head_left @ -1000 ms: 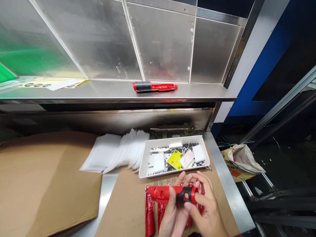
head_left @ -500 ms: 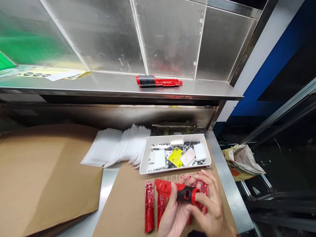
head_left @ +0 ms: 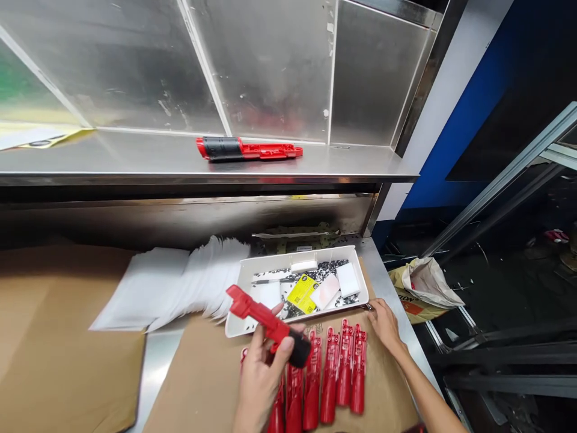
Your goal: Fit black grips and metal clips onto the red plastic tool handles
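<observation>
Since a second ago the hands have parted: the left hand (head_left: 261, 370) alone now grips the red and black tool (head_left: 269, 326), lifted and tilted over the near edge of the white tray (head_left: 238, 328). Released from the tool, the right hand (head_left: 383, 322) rests with fingers loose on the cardboard (head_left: 207, 385) beside the tray's corner, just past the row of red parts (head_left: 336, 376) on the worktop (head_left: 387, 270).
</observation>
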Available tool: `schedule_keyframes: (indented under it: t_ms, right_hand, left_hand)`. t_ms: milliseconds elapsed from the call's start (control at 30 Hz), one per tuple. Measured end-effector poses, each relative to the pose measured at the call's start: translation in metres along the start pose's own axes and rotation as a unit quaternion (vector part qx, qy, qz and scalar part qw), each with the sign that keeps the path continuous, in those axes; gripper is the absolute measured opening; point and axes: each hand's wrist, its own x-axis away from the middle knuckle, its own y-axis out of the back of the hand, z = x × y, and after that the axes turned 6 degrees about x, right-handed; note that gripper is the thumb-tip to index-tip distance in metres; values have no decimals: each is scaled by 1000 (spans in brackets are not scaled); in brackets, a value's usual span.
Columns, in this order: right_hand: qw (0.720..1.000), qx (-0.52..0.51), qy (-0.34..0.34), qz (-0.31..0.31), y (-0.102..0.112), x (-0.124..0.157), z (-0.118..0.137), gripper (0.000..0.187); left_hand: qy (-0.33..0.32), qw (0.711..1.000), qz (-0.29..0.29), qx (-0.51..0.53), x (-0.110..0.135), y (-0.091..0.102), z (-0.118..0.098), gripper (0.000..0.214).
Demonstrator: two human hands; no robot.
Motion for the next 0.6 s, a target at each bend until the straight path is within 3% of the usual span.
schedule_keyframes:
  t_ms: [100, 167, 233, 300, 400, 533, 600]
  right_hand:
    - [1000, 13, -19, 2, -20, -12, -1, 15]
    - [1000, 3, -26, 5, -20, -12, -3, 13]
    - [999, -22, -33, 8, -10, -5, -8, 18]
    - [997, -65, -36, 7, 7, 7, -12, 29]
    - [987, -158, -18, -2, 45, 33, -4, 43]
    - [954, -298, 39, -19, 99, 82, 40, 41]
    - [917, -377, 122, -36, 116, 107, 70, 46]
  left_hand:
    - [100, 977, 11, 188, 6, 0, 2, 64]
    - [169, 946, 0, 277, 10, -2, 2, 48]
    - [190, 934, -3, 303, 14, -7, 1, 40]
    - [196, 927, 19, 319, 19, -14, -1, 36]
    - [235, 895, 74, 372, 28, -25, -1, 35]
    - [235, 879, 100, 403, 41, -41, 0, 40]
    - [231, 877, 106, 408, 49, -48, 0, 39]
